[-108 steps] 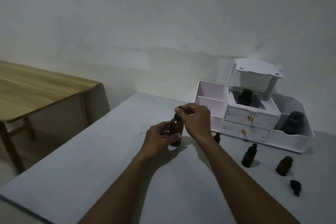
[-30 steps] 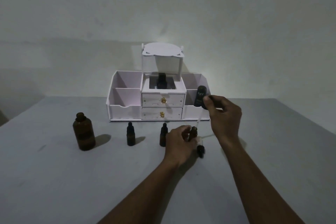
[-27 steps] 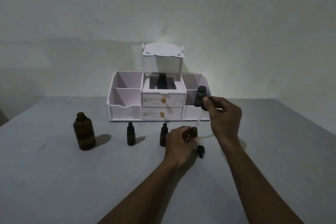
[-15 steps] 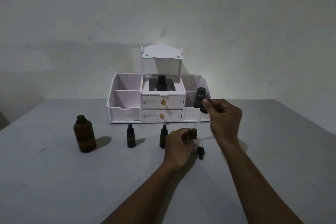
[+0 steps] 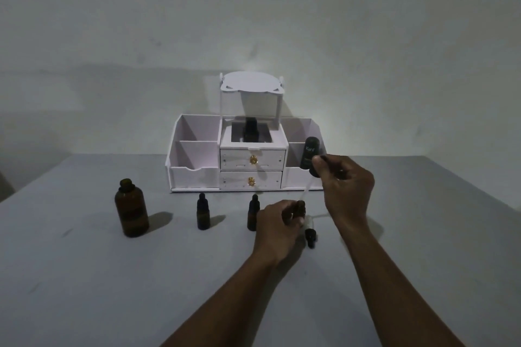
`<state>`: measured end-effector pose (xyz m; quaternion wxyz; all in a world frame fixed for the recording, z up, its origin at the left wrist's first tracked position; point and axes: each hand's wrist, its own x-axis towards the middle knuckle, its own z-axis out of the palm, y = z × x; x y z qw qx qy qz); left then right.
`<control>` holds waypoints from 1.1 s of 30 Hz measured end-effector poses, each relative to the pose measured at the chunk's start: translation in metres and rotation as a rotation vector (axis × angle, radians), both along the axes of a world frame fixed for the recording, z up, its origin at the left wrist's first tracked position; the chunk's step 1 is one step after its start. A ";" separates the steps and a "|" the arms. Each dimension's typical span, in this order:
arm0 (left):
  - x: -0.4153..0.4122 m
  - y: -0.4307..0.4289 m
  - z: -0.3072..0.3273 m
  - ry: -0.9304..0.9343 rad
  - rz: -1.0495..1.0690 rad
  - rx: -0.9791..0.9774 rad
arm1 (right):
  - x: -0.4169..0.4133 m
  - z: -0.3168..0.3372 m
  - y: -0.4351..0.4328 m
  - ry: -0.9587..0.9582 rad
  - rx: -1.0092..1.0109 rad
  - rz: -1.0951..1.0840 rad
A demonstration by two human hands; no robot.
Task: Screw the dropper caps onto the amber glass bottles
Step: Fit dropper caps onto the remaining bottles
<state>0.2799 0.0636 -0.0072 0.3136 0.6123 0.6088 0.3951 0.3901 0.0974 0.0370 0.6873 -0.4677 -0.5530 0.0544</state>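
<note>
My left hand (image 5: 277, 224) grips a small amber bottle (image 5: 300, 208) standing on the grey table; only its neck shows above my fingers. My right hand (image 5: 345, 182) holds a dropper cap above it by the black bulb (image 5: 313, 172), and the thin glass pipette (image 5: 306, 191) slants down toward the bottle's mouth. A loose black dropper cap (image 5: 310, 236) lies on the table just right of my left hand. Two small capped amber bottles (image 5: 203, 215) (image 5: 253, 213) stand to the left. A large amber bottle (image 5: 131, 208) without a cap stands further left.
A white organiser (image 5: 194, 169) with two gold-knobbed drawers stands at the back by the wall. A black bottle (image 5: 251, 129) sits in its top middle compartment, and a dark labelled bottle (image 5: 310, 151) in its right compartment. The table's right edge runs diagonally at far right.
Since 3.6 s ago my view has turned to face the organiser, and I now hold a small bottle and a dropper cap. Over the last second both hands have barely moved.
</note>
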 end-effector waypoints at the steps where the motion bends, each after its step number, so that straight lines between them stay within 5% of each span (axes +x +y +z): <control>1: 0.000 -0.001 0.000 -0.003 -0.008 -0.004 | 0.000 0.001 -0.002 0.001 0.020 0.003; 13: -0.061 -0.058 0.006 -0.212 -0.117 -0.045 | -0.007 0.013 -0.026 0.028 0.080 0.032; 25: -0.251 -0.082 0.007 -0.161 0.472 0.449 | -0.137 0.039 -0.054 0.062 0.045 0.497; 33: -0.290 -0.046 0.000 -0.254 0.357 0.244 | -0.215 0.055 -0.036 0.200 0.018 0.613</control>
